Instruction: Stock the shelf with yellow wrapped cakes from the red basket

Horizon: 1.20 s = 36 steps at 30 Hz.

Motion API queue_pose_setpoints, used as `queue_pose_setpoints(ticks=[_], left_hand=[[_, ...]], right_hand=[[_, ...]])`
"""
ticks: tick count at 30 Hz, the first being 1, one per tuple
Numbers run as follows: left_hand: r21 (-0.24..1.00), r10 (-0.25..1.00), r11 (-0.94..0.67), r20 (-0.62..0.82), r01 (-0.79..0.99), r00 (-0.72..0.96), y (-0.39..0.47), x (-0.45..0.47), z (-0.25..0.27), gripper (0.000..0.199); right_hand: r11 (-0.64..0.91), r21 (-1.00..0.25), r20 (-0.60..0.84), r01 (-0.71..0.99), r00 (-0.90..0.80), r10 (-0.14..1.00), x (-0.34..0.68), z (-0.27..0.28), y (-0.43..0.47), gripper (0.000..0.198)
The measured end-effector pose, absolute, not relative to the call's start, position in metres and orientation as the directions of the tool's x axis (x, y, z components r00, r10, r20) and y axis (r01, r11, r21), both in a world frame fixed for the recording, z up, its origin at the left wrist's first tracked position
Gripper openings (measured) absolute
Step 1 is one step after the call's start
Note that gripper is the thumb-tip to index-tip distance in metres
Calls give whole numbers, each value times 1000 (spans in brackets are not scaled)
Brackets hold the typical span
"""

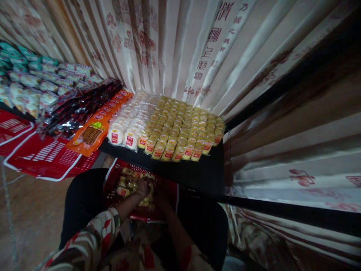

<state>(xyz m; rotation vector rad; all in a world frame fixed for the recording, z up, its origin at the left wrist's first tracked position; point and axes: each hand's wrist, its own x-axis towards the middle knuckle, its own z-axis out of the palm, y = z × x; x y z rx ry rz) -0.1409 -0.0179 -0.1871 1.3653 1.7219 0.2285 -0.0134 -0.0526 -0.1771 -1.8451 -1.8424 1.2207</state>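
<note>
Packets [123,192] in the near basket [148,218] could get crushed if left hand [143,187] or right hand [160,196] presses hard; I cannot tell either's grip.

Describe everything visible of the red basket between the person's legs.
The red basket looks plastic, with perforations in its wall and white strips, likely its handle, at the sides. It sits open side up between dark-clad legs, by the front edge of the black table. Small yellowish packets lie inside; the left hand and right hand reach in. Shadow blurs its right side.
</note>
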Motion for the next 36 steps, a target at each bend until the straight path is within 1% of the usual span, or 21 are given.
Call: queue_pose_setpoints(ticks=[3, 5, 8, 10, 14, 18, 23, 27, 30, 33, 34, 36], left_hand=[[659, 851, 451, -521, 601, -67, -20, -150, -176, 31], [688, 841, 503, -530, 523, -112, -23, -155, -166, 24], [740, 827, 556, -538, 378, -162, -29, -160, -148, 11], [772, 819, 573, -542, 273, -187, -34, -161, -136, 2], [805, 802, 586, -560, 91, -208, -45, -160, -113, 25], [805, 788, 592, -586, -32, -188, -53, -158, -92, 38], [809, 800, 574, -587, -126, -122, -59, -155, -70, 43], [790, 814, 571, -580, -224, 26, -64, -150, -56, 44], [793, 835, 546, -543, -269, 93, -65, -143, -46, 44], [808, 853, 521, -494, -273, 166, -62, -133, -32, 56], [812, 855, 517, -476, -272, 204, -61, -128, -27, 59], [821, 858, 504, -441, -268, 262, -57, -119, -18, 55]], right_hand=[[-251, -777, -407, 577, -156, 900, -9, -165, -52, 41], [-306, -798, -436, 520, -147, 888, -6, -156, -53, 38], [-350, -802, -445, 485, -93, 891, -3, -145, -55, 35], [-340, -810, -415, 478, -57, 908, -2, -138, -57, 35], [-282, -852, -322, 441, -17, 947, -3, -122, -62, 32], [-194, -892, -205, 407, 17, 979, -2, -101, -65, 30], [-109, -905, -104, 411, 34, 994, 5, -69, -64, 33], [-80, -938, -69, 336, 46, 997, 15, -45, -60, 35], [-57, -961, -35, 269, 85, 996, 23, -28, -57, 36], [-30, -974, -1, 225, 126, 992, 32, -14, -55, 36], [-21, -975, 13, 220, 154, 988, 35, -11, -54, 37], [-5, -975, 51, 222, 246, 968, 41, -7, -54, 40]])
